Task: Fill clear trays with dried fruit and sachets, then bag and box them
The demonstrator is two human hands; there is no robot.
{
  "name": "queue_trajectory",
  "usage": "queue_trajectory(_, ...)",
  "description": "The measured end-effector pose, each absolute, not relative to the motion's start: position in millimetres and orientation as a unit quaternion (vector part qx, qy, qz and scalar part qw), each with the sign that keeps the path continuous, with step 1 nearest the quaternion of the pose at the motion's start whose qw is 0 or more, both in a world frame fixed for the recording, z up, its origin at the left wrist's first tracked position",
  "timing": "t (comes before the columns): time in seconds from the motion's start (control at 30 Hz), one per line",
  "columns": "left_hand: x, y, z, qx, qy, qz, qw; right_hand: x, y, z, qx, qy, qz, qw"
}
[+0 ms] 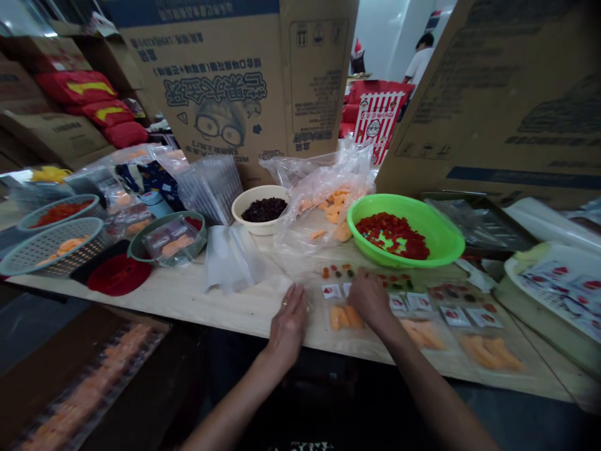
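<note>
My left hand lies on the table with its fingers stretched out, at the left edge of a clear plastic tray. My right hand is over that tray's right half, fingers bunched and pointing down; whatever they pinch is hidden. Small red, orange and dark pieces lie along the tray's far side, white sachets across the middle, and orange slices at the near side. A similar filled tray lies partly behind my right forearm, with another filled tray further right.
Behind the trays stand a green basin of red pieces, a bag of orange slices and a cream bowl of dark pieces. A sachet-filled basket stands right; clear sheets and baskets lie left. Cardboard boxes rise behind.
</note>
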State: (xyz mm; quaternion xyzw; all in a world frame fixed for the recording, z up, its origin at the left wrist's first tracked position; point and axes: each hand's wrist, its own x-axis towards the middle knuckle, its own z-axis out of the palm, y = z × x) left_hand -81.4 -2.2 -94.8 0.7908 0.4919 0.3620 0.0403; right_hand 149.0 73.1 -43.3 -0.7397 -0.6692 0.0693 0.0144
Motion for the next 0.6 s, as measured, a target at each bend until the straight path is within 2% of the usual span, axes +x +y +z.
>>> queue_trajectory(0.17,-61.6,-7.9,-115.7,0.785,0.526,0.304,0.117,130.5,71.0,-46.5,-0.762,-0.645,0.056,0.031)
queue_trajectory(0.47,-67.0,-18.5,-103.9,0.798,0.519,0.257,0.168,110.8,56.1,-50.7,-0.703,-0.701,0.106,0.057)
queue_trajectory(0.6,-65.0,-18.8,-103.3,0.818,0.505,0.229,0.153,119.0,71.2,-56.6,-0.724,-0.652,0.179,0.139)
